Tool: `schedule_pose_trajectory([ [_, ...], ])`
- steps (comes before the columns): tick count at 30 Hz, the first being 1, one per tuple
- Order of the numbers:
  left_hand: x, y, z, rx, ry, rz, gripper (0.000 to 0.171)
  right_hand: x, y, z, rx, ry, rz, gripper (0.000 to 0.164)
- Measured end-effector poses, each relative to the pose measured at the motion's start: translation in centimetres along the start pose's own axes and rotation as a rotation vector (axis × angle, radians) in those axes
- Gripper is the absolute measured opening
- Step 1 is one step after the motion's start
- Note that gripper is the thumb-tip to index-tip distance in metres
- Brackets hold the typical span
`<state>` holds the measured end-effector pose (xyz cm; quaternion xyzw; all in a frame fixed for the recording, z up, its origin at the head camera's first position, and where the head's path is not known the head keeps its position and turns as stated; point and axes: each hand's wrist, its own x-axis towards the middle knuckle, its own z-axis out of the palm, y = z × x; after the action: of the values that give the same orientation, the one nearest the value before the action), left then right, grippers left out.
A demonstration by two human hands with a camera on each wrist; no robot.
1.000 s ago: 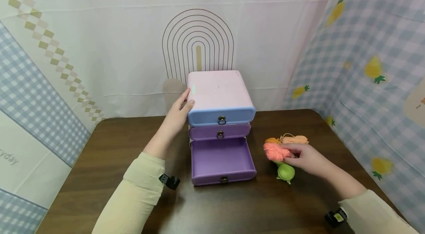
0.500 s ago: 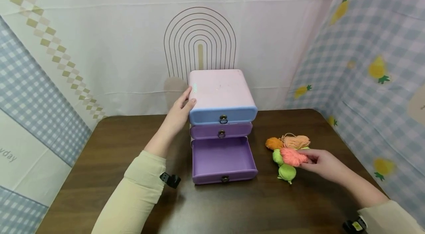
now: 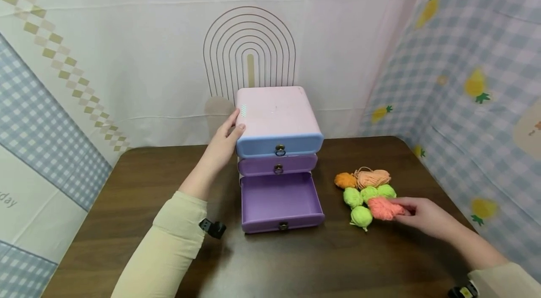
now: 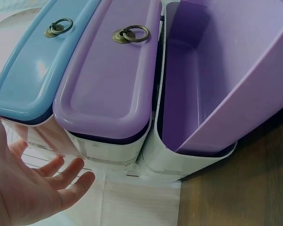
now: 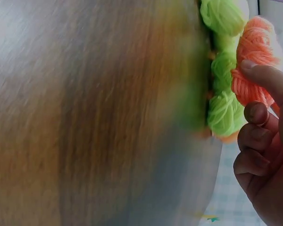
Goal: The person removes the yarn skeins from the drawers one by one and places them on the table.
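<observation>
My right hand (image 3: 428, 217) pinches a coral skein of yarn (image 3: 383, 208) between thumb and fingers, right at a cluster of light green yarn balls (image 3: 361, 217). In the right wrist view the thumb presses on the coral yarn (image 5: 258, 56) while the other fingers curl below it. Against the left side of a pink-topped drawer unit (image 3: 276, 110), my left hand (image 3: 220, 148) rests with its thumb near the top edge. The left wrist view shows that hand's fingers (image 4: 66, 181) loosely spread beside the casing. The unit's lowest purple drawer (image 3: 282, 224) is pulled out, with nothing in it.
An orange yarn ball (image 3: 345, 180) and a peach skein (image 3: 374, 179) lie behind the green balls. Above the pulled-out drawer are a purple drawer front (image 3: 296, 164) and a blue one (image 3: 258, 147), both pushed in. A wooden table (image 3: 139, 204) bears everything; patterned cloth hangs behind.
My right hand has carried the coral skein to the right and slightly toward me, uncovering the orange and green yarn balls. My left hand has stayed at the drawer unit.
</observation>
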<state>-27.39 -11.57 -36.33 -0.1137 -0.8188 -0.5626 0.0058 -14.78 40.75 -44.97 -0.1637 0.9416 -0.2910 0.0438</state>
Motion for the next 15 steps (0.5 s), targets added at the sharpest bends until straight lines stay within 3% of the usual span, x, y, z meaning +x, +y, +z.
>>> schedule_pose_trajectory([
  [10, -0.13, 0.16, -0.09, 0.005, 0.001, 0.003, 0.062, -0.29, 0.86, -0.38, -0.076, -0.093, 0.103, 0.042],
  [15, -0.22, 0.25, -0.05, -0.017, -0.004, 0.004, 0.061, -0.31, 1.11, -0.03, -0.085, -0.094, 0.069, 0.041],
])
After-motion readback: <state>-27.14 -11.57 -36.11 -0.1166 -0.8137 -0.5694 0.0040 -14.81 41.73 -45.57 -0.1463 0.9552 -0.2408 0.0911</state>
